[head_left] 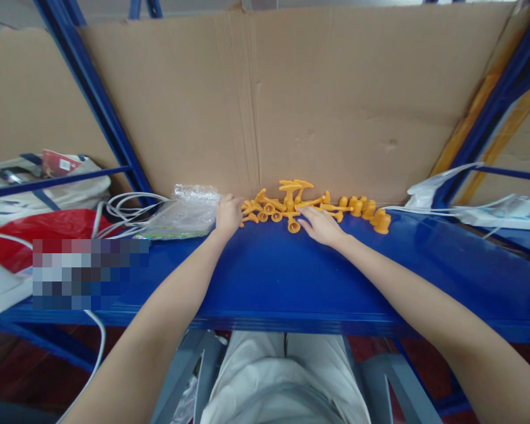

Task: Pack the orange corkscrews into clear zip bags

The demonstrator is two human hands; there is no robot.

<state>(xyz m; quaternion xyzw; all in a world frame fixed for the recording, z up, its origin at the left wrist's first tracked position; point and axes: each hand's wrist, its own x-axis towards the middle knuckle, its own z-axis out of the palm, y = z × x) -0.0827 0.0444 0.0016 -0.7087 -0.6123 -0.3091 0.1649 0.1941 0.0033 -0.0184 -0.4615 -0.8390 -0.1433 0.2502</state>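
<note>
Bag (48,229), red, slumped at the 9 o'clock end of shelf (269,277), blue metal. Cables (128,209), white, looped, at 3 o'clock of bag. Pouch (186,212), clear plastic, crinkled, at 3 o'clock of cables, its right edge just beside left hand.

Left hand (228,215): fingers curled under, knuckles up, pressed to the 9 o'clock end of parts; whether it grips a piece cannot be told.

Parts (287,206), orange plastic, a tangle of stems and small cups, lying at the rear edge of shelf against cardboard (335,100), brown, upright; they sit between the two hands.

Right hand (320,225): palm down, fingers stretched and close together, tips touching parts at their 5 o'clock side; holds nothing.

Caps (367,210), orange, a loose row at 3 o'clock of parts, near right hand but apart from it. Sheet (437,182), white, crumpled, at 3 o'clock of the caps. Strip (503,219), white, with cords, far right.
</note>
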